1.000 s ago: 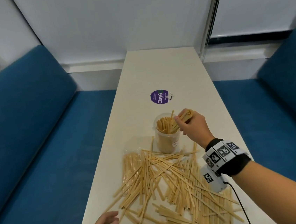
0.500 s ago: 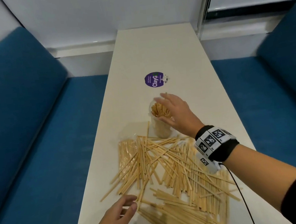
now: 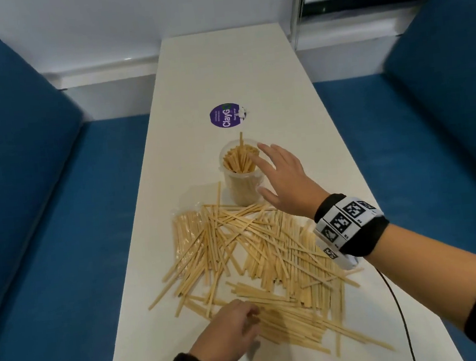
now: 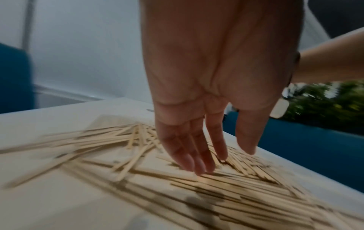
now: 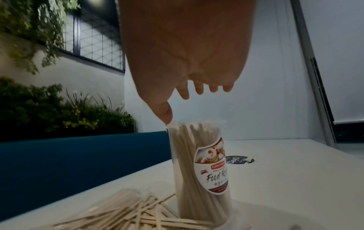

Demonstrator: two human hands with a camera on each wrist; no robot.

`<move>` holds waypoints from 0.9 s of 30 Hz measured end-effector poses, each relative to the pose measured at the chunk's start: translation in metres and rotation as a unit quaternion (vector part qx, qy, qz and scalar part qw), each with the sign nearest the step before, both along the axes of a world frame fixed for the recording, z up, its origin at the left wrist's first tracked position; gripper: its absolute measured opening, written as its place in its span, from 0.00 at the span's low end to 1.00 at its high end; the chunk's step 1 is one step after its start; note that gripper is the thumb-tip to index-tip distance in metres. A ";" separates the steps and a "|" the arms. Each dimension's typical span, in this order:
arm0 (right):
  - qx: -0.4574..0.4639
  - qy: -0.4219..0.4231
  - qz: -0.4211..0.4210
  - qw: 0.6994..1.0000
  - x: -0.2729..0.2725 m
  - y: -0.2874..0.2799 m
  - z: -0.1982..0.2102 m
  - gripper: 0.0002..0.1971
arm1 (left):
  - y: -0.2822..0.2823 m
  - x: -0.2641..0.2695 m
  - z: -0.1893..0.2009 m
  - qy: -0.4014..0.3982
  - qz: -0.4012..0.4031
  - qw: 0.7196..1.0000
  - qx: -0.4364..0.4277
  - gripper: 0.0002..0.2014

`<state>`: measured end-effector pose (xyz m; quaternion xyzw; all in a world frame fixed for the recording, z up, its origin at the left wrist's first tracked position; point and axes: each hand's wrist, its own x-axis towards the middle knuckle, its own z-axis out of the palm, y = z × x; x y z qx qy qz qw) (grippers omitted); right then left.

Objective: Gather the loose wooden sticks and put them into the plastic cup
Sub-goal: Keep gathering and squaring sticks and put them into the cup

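Note:
A clear plastic cup (image 3: 242, 179) with a food label (image 5: 212, 168) stands upright on the white table, packed with wooden sticks; one stick pokes above the rest. Loose wooden sticks (image 3: 256, 254) lie in a wide heap nearer to me. My right hand (image 3: 271, 171) hovers over the cup's right side, fingers spread and holding nothing; in the right wrist view the right hand (image 5: 181, 101) has its thumb just above the rim. My left hand (image 3: 245, 320) reaches onto the near sticks. In the left wrist view the left hand (image 4: 222, 158) touches the sticks (image 4: 216, 186) with straight fingertips.
A round purple sticker (image 3: 225, 116) lies on the table (image 3: 233, 63) beyond the cup. Blue benches run along the left (image 3: 45, 230) and right (image 3: 434, 159) of the narrow table. A clear wrapper (image 3: 180, 215) lies under the heap's left part. A black cable (image 3: 397, 310) trails from my right wrist.
My right hand let its bundle of sticks go into the cup and now stands open beside it. My left hand moved forward and right onto the near sticks.

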<state>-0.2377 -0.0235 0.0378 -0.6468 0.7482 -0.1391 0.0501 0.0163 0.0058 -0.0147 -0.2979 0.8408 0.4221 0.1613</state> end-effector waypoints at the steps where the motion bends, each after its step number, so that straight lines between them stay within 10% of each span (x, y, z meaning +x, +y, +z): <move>1: -0.001 -0.009 -0.007 1.000 0.001 0.012 0.002 0.31 | 0.001 -0.006 -0.003 0.011 -0.024 0.999 -0.033 0.17; 13: 0.137 -0.136 -0.148 0.970 0.007 0.187 -0.031 0.15 | 0.019 -0.038 -0.043 -0.018 -0.226 0.936 -0.269 0.29; 22: 0.191 -0.204 -0.192 0.941 0.037 0.237 -0.071 0.15 | 0.014 -0.024 -0.051 0.012 -0.232 0.945 -0.232 0.08; 27: 0.236 -0.199 -0.177 0.935 0.045 0.242 -0.079 0.18 | 0.013 -0.020 -0.055 0.001 -0.297 0.926 -0.235 0.15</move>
